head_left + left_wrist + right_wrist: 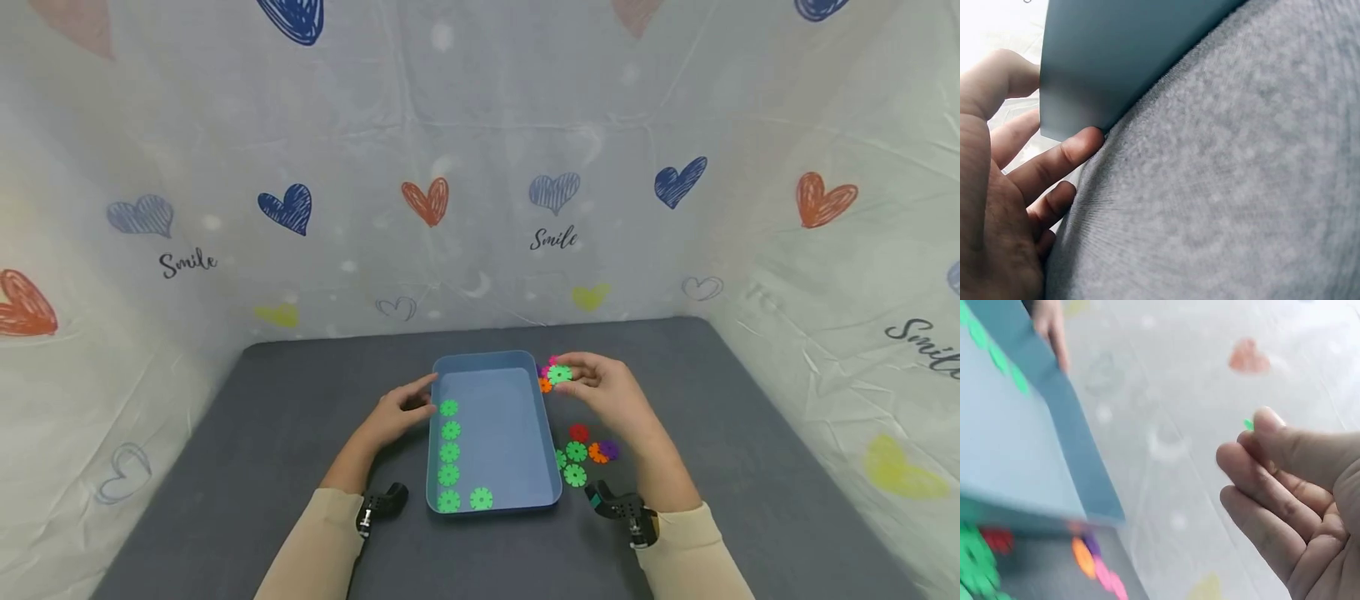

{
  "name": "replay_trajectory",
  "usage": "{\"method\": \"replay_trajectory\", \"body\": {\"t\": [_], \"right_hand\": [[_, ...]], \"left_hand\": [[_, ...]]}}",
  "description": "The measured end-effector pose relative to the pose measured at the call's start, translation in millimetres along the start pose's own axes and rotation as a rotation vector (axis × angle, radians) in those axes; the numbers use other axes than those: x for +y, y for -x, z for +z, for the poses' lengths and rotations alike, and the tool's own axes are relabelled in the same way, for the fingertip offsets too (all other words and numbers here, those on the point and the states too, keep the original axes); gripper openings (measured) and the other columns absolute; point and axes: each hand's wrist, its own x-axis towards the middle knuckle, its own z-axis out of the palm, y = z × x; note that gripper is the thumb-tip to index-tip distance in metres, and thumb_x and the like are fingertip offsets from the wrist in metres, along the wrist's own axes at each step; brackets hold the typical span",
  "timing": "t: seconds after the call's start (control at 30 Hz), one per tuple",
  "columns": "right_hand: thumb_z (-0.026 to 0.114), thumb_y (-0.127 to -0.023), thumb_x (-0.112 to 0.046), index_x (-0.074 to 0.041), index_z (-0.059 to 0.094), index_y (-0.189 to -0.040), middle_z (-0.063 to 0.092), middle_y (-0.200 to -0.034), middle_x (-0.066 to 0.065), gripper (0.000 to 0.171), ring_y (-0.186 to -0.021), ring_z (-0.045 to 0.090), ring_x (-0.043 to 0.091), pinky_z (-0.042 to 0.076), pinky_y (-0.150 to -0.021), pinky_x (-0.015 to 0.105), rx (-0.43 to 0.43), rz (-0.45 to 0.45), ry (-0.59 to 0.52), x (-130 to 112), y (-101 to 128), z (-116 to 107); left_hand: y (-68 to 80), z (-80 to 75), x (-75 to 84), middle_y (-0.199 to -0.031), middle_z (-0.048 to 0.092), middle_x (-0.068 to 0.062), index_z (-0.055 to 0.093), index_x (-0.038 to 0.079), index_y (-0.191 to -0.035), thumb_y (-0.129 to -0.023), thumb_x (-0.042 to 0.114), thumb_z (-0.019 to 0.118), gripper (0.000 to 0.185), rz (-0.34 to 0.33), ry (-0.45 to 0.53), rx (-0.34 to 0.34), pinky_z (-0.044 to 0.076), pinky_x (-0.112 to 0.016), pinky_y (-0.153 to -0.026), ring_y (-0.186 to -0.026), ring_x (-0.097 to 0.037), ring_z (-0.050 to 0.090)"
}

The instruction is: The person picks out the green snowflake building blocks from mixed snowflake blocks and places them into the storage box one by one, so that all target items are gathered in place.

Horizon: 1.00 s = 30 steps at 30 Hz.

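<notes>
Bench: the bench (247, 433) is covered in dark grey cloth and carries everything.
Room: a white sheet (480, 167) printed with hearts and "Smile" hangs behind and to both sides.
Left hand: the left hand (397, 412) has relaxed fingers resting against the outer wall of the blue tray (517, 433), just to its right.
Right hand: the right hand (611, 392) pinches a green gear disc (559, 374) at its fingertips, beside the tray's far corner.
Loose discs: coloured discs (588, 454) lie on the bench near the right wrist.
Tray: green discs (449, 454) lie lined up inside.
</notes>
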Motion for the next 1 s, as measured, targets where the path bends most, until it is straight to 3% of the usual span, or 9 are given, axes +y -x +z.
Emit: {"method": "replay_trajectory", "body": {"t": [0.17, 0.33, 0.57, 0.77, 1.0], "right_hand": [[0.071, -0.098, -0.009, -0.003, 0.066, -0.134, 0.074, -0.103, 0.004, 0.037, -0.097, 0.073, 0.028, 0.052, -0.094, 0.046, -0.153, -0.045, -0.106, -6, -1, 34], [0.068, -0.098, -0.003, 0.002, 0.066, -0.131, 0.073, -0.094, 0.004, 0.034, -0.094, 0.072, 0.034, 0.053, -0.084, 0.049, -0.298, -0.079, -0.129, -3, -2, 66], [0.075, -0.092, -0.004, -0.004, 0.076, -0.116, 0.069, -0.087, -0.005, 0.024, -0.08, 0.065, 0.013, 0.051, -0.072, 0.029, -0.397, -0.121, 0.04, 6, -3, 97], [0.079, -0.089, -0.002, -0.007, 0.079, -0.107, 0.068, -0.083, -0.006, 0.019, -0.075, 0.059, 0.008, 0.05, -0.069, 0.029, -0.426, -0.119, 0.15, 13, 0, 110], [0.078, -0.09, -0.006, -0.007, 0.076, -0.108, 0.059, -0.076, -0.009, 0.018, -0.068, 0.052, 0.005, 0.046, -0.065, 0.027, -0.432, -0.214, 0.301, 13, 4, 120]], "left_hand": [[4.3, 0.5, -2.0, -0.109, 0.065, -0.003, 0.049, 0.015, -0.154, -0.097, 0.027, 0.072, 0.063, -0.021, -0.006, 0.0, 0.045, -0.042, -0.085, -0.098, -0.019, 0.057], [3.5, 3.3, 0.3, -0.11, 0.065, -0.003, 0.05, 0.016, -0.154, -0.096, 0.026, 0.073, 0.063, -0.023, 0.009, 0.011, 0.045, -0.042, -0.085, -0.099, -0.02, 0.056], [-2.9, 3.0, 3.5, -0.108, 0.065, -0.004, 0.052, 0.016, -0.153, -0.096, 0.024, 0.073, 0.061, -0.024, 0.017, 0.023, 0.046, -0.04, -0.084, -0.097, -0.02, 0.056], [-2.6, 1.6, 5.6, -0.11, 0.065, -0.004, 0.051, 0.017, -0.153, -0.096, 0.027, 0.072, 0.062, -0.02, 0.01, 0.014, 0.045, -0.042, -0.087, -0.099, -0.02, 0.056], [-1.1, 1.6, 3.1, -0.109, 0.065, -0.004, 0.051, 0.016, -0.153, -0.096, 0.026, 0.072, 0.062, -0.018, 0.011, 0.006, 0.045, -0.043, -0.088, -0.1, -0.02, 0.057]]}}
